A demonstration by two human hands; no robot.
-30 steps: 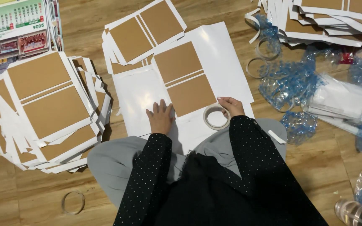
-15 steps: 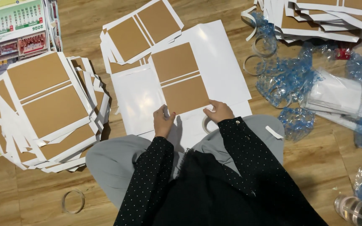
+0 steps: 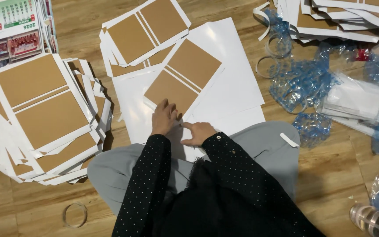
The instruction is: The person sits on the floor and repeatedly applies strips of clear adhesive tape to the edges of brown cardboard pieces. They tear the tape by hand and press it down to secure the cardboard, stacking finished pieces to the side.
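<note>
A large heap of finished-looking white sheets with brown panels [image 3: 40, 118] is seen well to the left of the hands, a second smaller pile [image 3: 141, 35] beyond them, and a third stack [image 3: 347, 17] far off to the upper right; by that showing, much of the work is judged done. Directly under and ahead of the hands a plain white sheet [image 3: 233, 79] is spread, with one brown-panelled piece [image 3: 183, 77] laid on it at a tilt, judged to be the piece in hand. The left hand [image 3: 163, 118] is pressed flat, fingers spread, on the near corner of that piece; the right hand [image 3: 198, 132] lies just beside it, forefinger extended to the sheet edge, nothing gripped in either. Crumpled blue wrapping [image 3: 303, 81] lies to the right. A tape ring [image 3: 74, 214] is noted behind the left arm. The sheet's near edge is hidden by sleeves and knees; whether tape is under the fingers cannot be told.
</note>
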